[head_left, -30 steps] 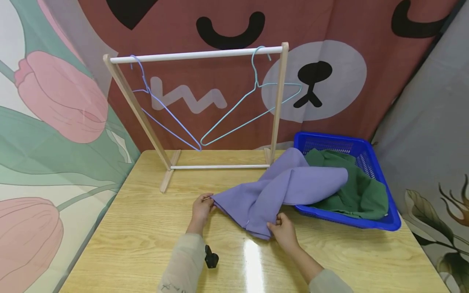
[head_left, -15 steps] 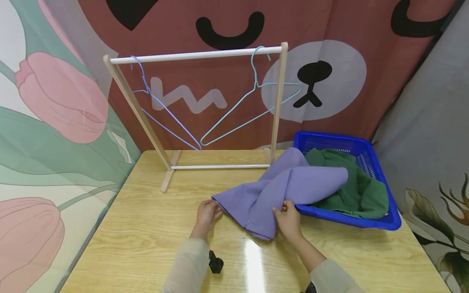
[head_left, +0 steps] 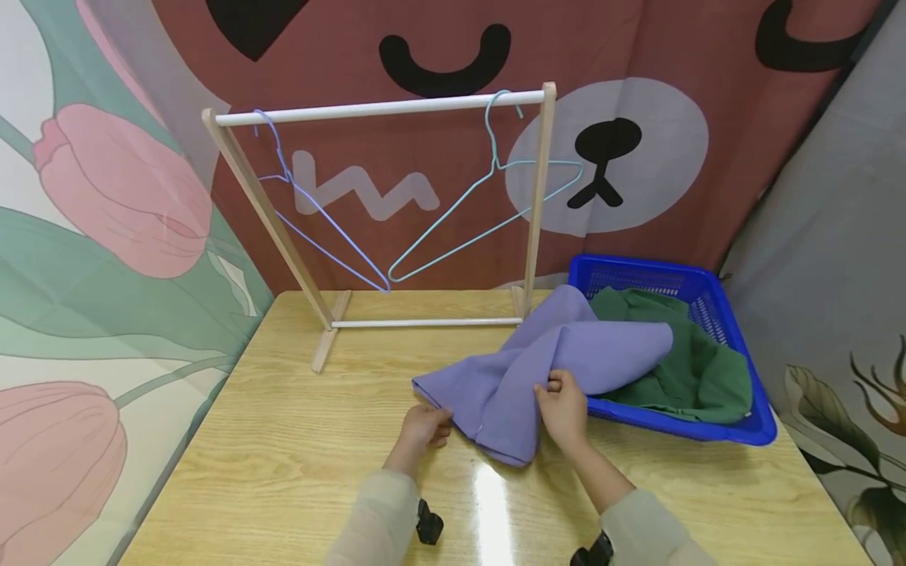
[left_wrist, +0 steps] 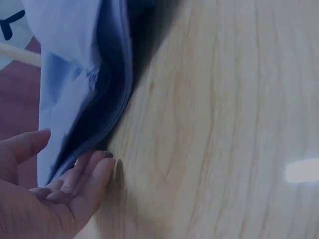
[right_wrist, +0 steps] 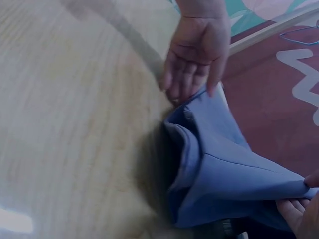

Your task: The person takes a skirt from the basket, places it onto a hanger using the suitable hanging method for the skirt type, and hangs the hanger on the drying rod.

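A purple garment point(head_left: 488, 385) lies crumpled, partly on the table and partly over the basket's edge, with its open hem facing the person. My left hand point(head_left: 422, 428) is at the left part of that hem. In the left wrist view, the left hand's fingers point(left_wrist: 89, 179) reach under the hem while the thumb stands apart from them. My right hand point(head_left: 562, 405) pinches a fold on the garment's right side, thumb above and fingers below in the right wrist view. Part of the garment's far end is folded out of sight.
A blue plastic basket point(head_left: 760, 420) at the right holds a green garment point(head_left: 708, 377). Behind stands a small wooden rack point(head_left: 382, 106), with a lilac hanger point(head_left: 333, 216) and a turquoise hanger point(head_left: 453, 212) on its white bar. Printed cloth hangs behind the table point(head_left: 248, 440).
My left hand has let go of the garment's left corner and moved right along the hem. My right hand has shifted up the garment's right side. The garment has barely moved.
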The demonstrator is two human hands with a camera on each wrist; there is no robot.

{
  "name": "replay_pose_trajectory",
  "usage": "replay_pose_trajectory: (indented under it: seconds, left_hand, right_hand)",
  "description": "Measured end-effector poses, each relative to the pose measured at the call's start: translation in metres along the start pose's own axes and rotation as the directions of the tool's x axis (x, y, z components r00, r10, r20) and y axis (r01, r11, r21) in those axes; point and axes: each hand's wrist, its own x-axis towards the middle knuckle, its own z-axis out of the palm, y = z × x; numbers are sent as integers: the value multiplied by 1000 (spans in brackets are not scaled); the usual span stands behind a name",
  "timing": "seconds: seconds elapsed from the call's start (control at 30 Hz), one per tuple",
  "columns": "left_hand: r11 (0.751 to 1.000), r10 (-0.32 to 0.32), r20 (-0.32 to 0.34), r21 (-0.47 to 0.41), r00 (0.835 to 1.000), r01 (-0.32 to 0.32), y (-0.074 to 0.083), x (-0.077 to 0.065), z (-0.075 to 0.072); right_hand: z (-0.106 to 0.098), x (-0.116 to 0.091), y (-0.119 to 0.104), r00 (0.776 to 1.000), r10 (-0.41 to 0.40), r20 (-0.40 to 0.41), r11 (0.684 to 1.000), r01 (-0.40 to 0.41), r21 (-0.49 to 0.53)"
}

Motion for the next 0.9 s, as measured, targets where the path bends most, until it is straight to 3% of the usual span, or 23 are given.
replay_pose_trajectory:
  seconds: [0.1, 0.2, 0.3, 0.33, 0.37, 0.43, 0.47, 0.53, 0.7, 0.77, 0.9]
  left_hand:
    - [999, -8, 46, -43, 999, 10, -53, 49, 2]
    - [999, 20, 61, -40, 998, -18, -86, 77, 5]
    - [995, 68, 60, -76, 996, -63, -110, 97, 12]
    - [992, 73, 67, -112, 995, -65, -116, 102, 14]
    - [986, 65, 79, -158, 995, -52, -132, 118, 16]
    - [960, 107, 124, -272, 987, -70, -148, 132, 17]
    - [957, 91, 117, -285, 989, -55, -143, 128, 19]
    - [932, 143, 135, -351, 980, -88, -135, 118, 19]
    - [928, 136, 83, -360, 987, -97, -38, 30, 19]
    - [940, 94, 60, -334, 994, -68, 1, -5, 18]
    - [944, 89, 80, -323, 993, -58, 32, -33, 10]
  right_hand:
    - [-1, 4, -3, 1000, 9, 9, 1000, -9, 24]
    - [0, 5, -3, 999, 27, 17, 998, -28, 49]
    - [0, 4, -3, 998, 58, 26, 994, -60, 97]
    - [0, 4, -4, 997, 70, 31, 991, -73, 112]
    - [0, 3, -4, 996, 81, 34, 988, -85, 127]
    - [-1, 2, -5, 994, 99, 40, 982, -104, 161]
    - [-2, 2, -6, 994, 105, 42, 979, -111, 173]
    - [-2, 2, -8, 992, 114, 48, 973, -121, 198]
    - [-4, 3, -11, 989, 128, 70, 955, -142, 262]
    - [-5, 4, -12, 988, 133, 83, 950, -151, 275]
    - [-7, 6, -13, 979, 142, 145, 941, -179, 287]
